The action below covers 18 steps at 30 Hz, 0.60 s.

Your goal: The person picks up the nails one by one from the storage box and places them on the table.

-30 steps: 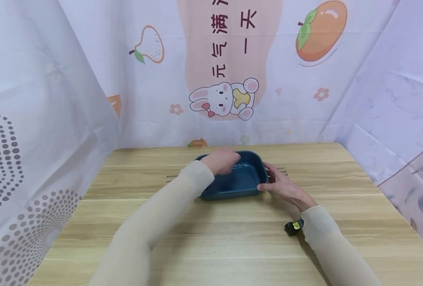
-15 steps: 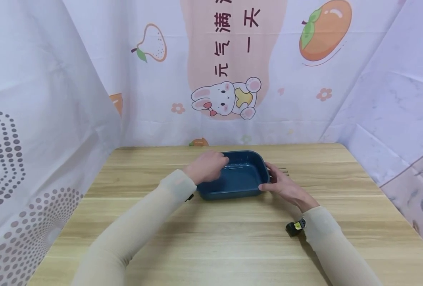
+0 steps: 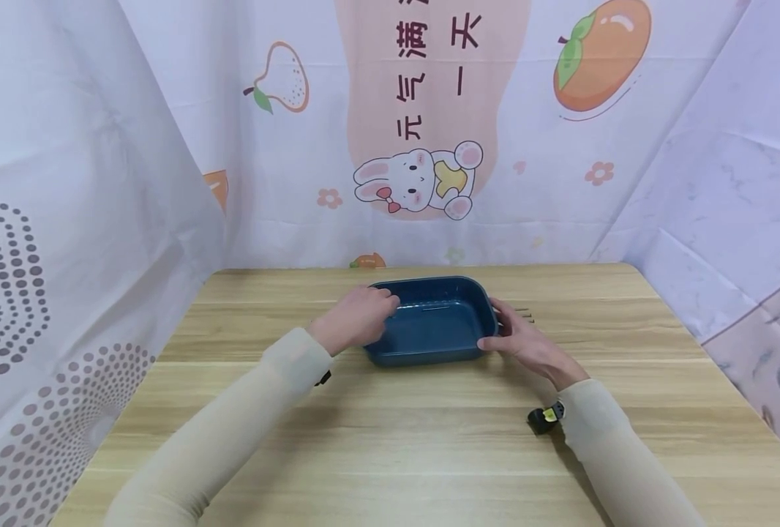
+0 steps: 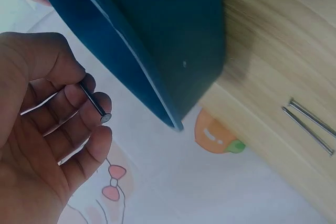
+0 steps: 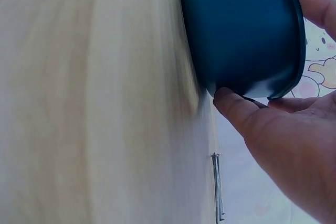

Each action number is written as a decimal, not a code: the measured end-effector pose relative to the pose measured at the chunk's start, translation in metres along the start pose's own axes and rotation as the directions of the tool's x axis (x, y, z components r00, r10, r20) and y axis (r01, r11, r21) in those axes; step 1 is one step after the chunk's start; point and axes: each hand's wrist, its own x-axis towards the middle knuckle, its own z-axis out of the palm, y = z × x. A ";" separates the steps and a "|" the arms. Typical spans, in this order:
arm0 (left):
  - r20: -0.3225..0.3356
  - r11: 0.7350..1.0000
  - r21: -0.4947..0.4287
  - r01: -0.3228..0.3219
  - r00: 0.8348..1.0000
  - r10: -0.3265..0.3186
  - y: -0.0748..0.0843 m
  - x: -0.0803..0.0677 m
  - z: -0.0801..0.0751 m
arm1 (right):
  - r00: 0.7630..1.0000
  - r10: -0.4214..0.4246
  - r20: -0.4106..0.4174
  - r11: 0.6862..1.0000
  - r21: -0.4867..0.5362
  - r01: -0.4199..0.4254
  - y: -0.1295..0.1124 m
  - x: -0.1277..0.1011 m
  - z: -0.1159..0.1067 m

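Note:
A deep, dark blue rectangular tray [image 3: 429,356] with rounded corners stands near the back of the table. Over its left rim is my left hand [image 3: 360,316]. In the left wrist view that hand's thumb and fingers pinch a nail [image 4: 94,102], its round head pointing away from the palm. At the opposite end of the tray, my right hand [image 3: 525,342] grips the wall, thumb at the near corner and fingers around the end. A thin line [image 3: 436,308] shows on the tray floor; whether it is a nail I cannot tell.
Loose nails [image 4: 314,124] lie on the wooden table [image 3: 390,439] left of the tray. More nails [image 3: 527,315] lie just beyond my right fingers. A printed cloth [image 3: 285,168] hangs behind the table, and further cloth flanks both sides.
My left hand has moved left, from above the inside of the tray to its left rim. My right hand stays on the tray, which has hardly moved.

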 end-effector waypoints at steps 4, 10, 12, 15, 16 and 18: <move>-0.020 1.000 -0.009 0.004 1.000 -0.004 -0.005 -0.011 0.001 | 1.000 -0.004 -0.005 1.000 -0.015 0.004 -0.001 0.000 0.000; -0.040 0.999 -0.037 0.018 0.999 -0.019 -0.014 -0.026 0.007 | 1.000 0.001 -0.005 1.000 -0.014 -0.001 -0.001 -0.001 0.000; -0.043 0.998 -0.060 0.031 0.998 -0.034 -0.017 -0.031 0.008 | 1.000 0.000 -0.001 1.000 -0.008 0.000 -0.001 0.000 0.000; -0.050 0.995 -0.088 0.054 0.997 -0.058 -0.022 -0.038 0.011 | 1.000 -0.004 0.001 1.000 0.003 0.004 -0.001 0.000 0.000; -0.054 0.994 -0.097 0.058 0.997 -0.063 -0.024 -0.040 0.012 | 1.000 -0.005 0.002 1.000 0.002 0.005 -0.001 0.000 0.000; -0.064 0.992 -0.106 0.064 0.995 -0.071 -0.028 -0.044 0.015 | 1.000 -0.005 0.003 1.000 0.003 0.005 -0.001 0.000 0.001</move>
